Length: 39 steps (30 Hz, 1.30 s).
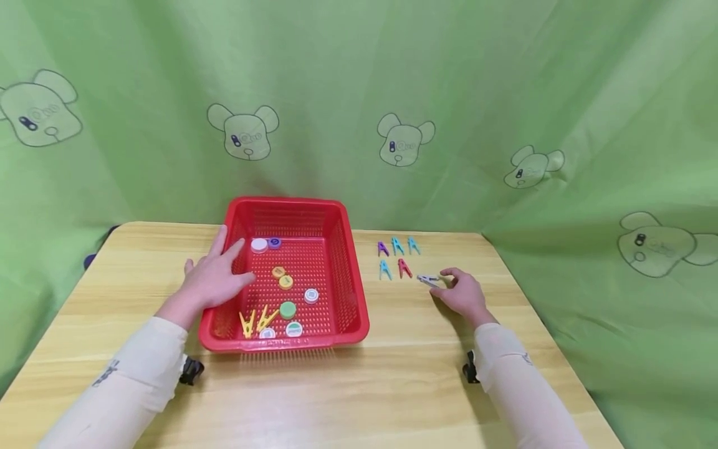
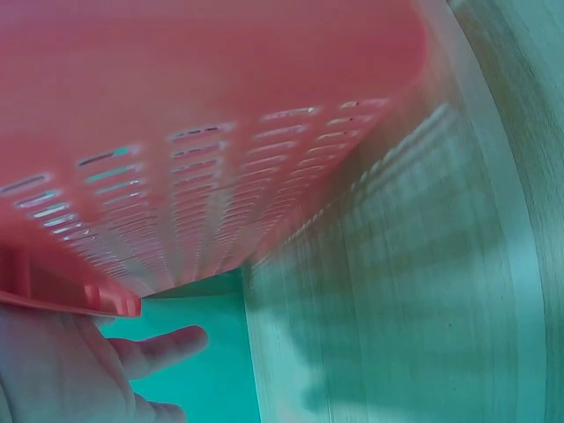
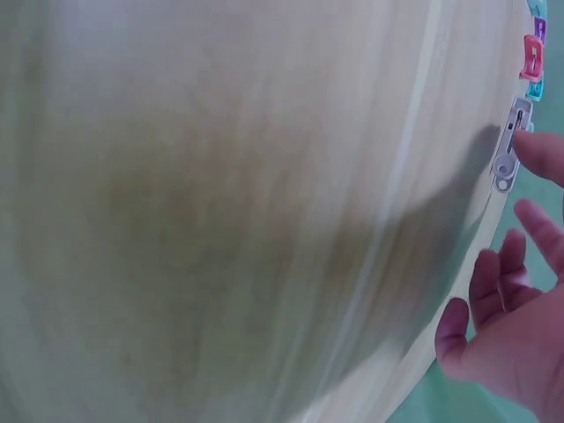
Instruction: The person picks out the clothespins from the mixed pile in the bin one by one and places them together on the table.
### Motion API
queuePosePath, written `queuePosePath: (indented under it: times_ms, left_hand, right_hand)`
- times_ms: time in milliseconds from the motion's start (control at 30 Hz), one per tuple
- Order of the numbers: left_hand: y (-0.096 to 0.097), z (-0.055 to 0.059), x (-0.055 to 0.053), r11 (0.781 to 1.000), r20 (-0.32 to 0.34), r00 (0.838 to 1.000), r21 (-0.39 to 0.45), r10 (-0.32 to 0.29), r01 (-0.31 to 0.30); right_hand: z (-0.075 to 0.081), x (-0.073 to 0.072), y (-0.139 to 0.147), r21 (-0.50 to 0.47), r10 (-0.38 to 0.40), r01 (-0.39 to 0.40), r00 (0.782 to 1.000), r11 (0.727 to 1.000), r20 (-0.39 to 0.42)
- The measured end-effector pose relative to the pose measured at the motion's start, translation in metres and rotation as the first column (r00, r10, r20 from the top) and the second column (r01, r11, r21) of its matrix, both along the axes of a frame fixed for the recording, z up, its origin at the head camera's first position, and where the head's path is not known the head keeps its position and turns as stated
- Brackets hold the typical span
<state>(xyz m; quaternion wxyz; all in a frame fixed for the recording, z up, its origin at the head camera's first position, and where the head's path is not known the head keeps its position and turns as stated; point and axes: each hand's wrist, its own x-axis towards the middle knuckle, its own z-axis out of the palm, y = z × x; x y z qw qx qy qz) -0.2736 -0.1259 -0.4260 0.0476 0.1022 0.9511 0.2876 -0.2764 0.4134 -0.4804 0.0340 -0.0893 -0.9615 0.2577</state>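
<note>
Left hand (image 1: 215,279): over red basket (image 1: 286,201)'s left rim, fingers spread, grip empty.
Right hand (image 1: 464,293): right of basket, fingertips at grey clip (image 3: 505,166); I can't tell if pinching.

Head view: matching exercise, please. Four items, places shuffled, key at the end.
Items
1. Yellow clips
2. Red clip
3. Left hand
4. Right hand

Places
A. At the grey clip
B. Inside the red basket, near its front wall
C. Over the basket's left rim
D. On the table, beside a blue clip

Pairs: 1-B, 2-D, 3-C, 4-A
</note>
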Motion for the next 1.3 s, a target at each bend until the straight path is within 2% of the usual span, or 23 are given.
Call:
queuePosePath:
  times_ms: [133,400,633,800,967,1300]
  left_hand:
    - [0.000,-0.003,0.000,1.000,0.000,1.000,-0.002,-0.001,0.001]
    - [0.000,-0.002,-0.003,1.000,-0.006,1.000,0.003,0.004,-0.004]
    - [-0.001,-0.001,-0.003,1.000,-0.009,1.000,-0.008,0.002,-0.002]
    - [-0.001,-0.003,-0.002,1.000,-0.010,1.000,-0.014,0.001,-0.002]
    - [-0.001,-0.004,-0.002,1.000,-0.014,1.000,-0.011,0.007,-0.007]
    - [0.000,-0.003,-0.002,1.000,-0.018,1.000,-0.015,0.010,-0.010]
  right_hand:
    - [-0.007,-0.005,0.003,0.012,0.040,-0.040,0.999,0.999,0.014]
    - [-0.012,-0.010,0.006,0.003,0.023,-0.023,0.999,1.000,-0.042]
    - [-0.008,-0.014,-0.005,-0.034,-0.057,0.055,0.995,0.998,-0.076]
    - [-0.004,-0.017,-0.018,-0.072,-0.141,0.138,0.989,0.988,-0.035]
    - [-0.007,-0.024,-0.028,-0.069,-0.231,0.231,0.973,0.970,0.018]
    - [-0.010,-0.030,-0.036,-0.070,-0.271,0.274,0.962,0.959,0.047]
